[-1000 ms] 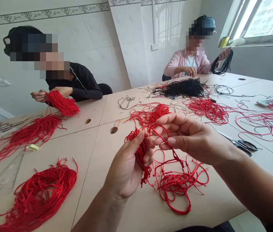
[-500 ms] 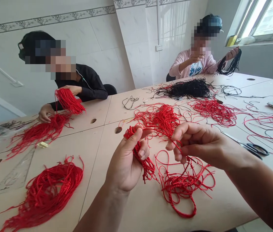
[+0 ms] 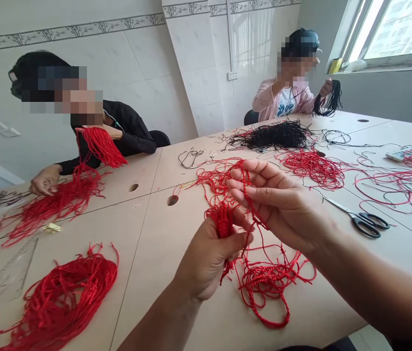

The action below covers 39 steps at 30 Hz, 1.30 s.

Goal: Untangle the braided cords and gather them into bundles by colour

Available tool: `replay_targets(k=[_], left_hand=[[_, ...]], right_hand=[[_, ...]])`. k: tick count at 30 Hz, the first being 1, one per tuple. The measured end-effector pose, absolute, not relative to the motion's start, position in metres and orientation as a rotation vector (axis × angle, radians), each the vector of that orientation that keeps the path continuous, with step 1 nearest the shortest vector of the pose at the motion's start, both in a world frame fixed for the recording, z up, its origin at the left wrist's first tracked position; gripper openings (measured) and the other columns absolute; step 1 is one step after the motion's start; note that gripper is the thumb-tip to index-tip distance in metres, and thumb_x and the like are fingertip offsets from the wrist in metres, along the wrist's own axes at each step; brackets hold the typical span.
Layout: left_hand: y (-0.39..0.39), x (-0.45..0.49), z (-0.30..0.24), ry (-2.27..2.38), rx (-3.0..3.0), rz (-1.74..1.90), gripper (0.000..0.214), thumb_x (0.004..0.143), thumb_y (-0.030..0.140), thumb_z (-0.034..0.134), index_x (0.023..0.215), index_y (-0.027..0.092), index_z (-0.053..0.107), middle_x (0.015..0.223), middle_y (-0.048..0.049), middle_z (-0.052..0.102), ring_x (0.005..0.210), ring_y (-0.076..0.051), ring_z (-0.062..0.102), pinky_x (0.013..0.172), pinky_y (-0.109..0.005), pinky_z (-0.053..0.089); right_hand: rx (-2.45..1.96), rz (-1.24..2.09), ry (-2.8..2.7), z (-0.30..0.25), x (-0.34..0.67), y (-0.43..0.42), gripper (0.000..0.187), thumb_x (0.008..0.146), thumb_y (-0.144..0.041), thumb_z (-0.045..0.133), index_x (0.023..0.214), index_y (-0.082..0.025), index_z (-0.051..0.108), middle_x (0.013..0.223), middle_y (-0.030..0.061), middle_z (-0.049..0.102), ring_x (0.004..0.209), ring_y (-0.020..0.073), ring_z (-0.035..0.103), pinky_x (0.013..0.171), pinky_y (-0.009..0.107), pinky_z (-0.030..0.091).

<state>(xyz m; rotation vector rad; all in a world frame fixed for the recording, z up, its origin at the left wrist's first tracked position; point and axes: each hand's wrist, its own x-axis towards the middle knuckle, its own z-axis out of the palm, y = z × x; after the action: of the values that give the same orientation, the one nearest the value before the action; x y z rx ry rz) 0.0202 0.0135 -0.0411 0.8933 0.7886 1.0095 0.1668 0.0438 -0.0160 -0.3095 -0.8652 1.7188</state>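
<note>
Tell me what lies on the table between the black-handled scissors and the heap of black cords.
A loose tangle of thin red cords lies between the black-handled scissors and the heap of black cords, seen in the head view.

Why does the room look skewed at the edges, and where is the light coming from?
Head view: the wide lens slants the wall border and stretches the table toward the corners; daylight enters by the window, upper right, which is overexposed; the left hand, its cord bundle and the right hand are sharp, with only soft shadows.
</note>
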Motion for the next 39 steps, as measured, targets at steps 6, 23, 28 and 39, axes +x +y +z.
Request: replay_targets(k=[6,23,28,39], left_hand=[[0.011,0.025,-0.044,0.792,0.886,1.083,0.027,0.066,0.028,0.087,0.074,0.016,0.064,0.057,0.0067,0.047,0.050,-0.004,0.031,0.046,-0.015,0.027],[0.044,-0.026,-0.029,1.539,1.633,1.237,0.034,0.072,0.017,0.069,0.045,0.021,0.050,0.043,0.0050,0.034,0.044,-0.013,0.027,0.048,-0.027,0.021],[0.042,-0.028,-0.029,1.644,1.721,1.072,0.049,0.067,0.014,0.077,0.038,0.023,0.039,0.041,0.0048,0.031,0.046,-0.014,0.025,0.049,-0.030,0.014],[0.043,-0.033,0.009,0.962,0.668,1.430,0.052,0.101,0.010,0.022,0.060,0.016,0.055,0.048,0.0027,0.055,0.049,-0.008,0.054,0.057,-0.023,0.049]], right_hand=[[-0.330,1.641,-0.861,-0.019,0.151,0.041,0.026,0.075,-0.001,0.063,0.092,-0.021,0.062,0.094,-0.0025,0.068,0.091,0.0079,0.067,0.091,0.024,0.055],[-1.116,0.764,-1.777,-0.055,0.189,0.056,0.009,0.083,-0.018,0.057,0.091,-0.018,0.062,0.094,0.0055,0.059,0.076,0.0153,0.054,0.074,0.035,0.043],[-0.836,0.716,-2.035,-0.046,0.181,0.042,0.023,0.091,-0.028,0.061,0.112,-0.019,0.056,0.111,0.0071,0.062,0.095,0.0170,0.060,0.080,0.032,0.052],[-1.021,0.580,-2.213,-0.058,0.212,0.043,0.019,0.090,-0.020,0.057,0.108,-0.016,0.060,0.103,0.0079,0.066,0.087,0.0167,0.063,0.078,0.031,0.052]])
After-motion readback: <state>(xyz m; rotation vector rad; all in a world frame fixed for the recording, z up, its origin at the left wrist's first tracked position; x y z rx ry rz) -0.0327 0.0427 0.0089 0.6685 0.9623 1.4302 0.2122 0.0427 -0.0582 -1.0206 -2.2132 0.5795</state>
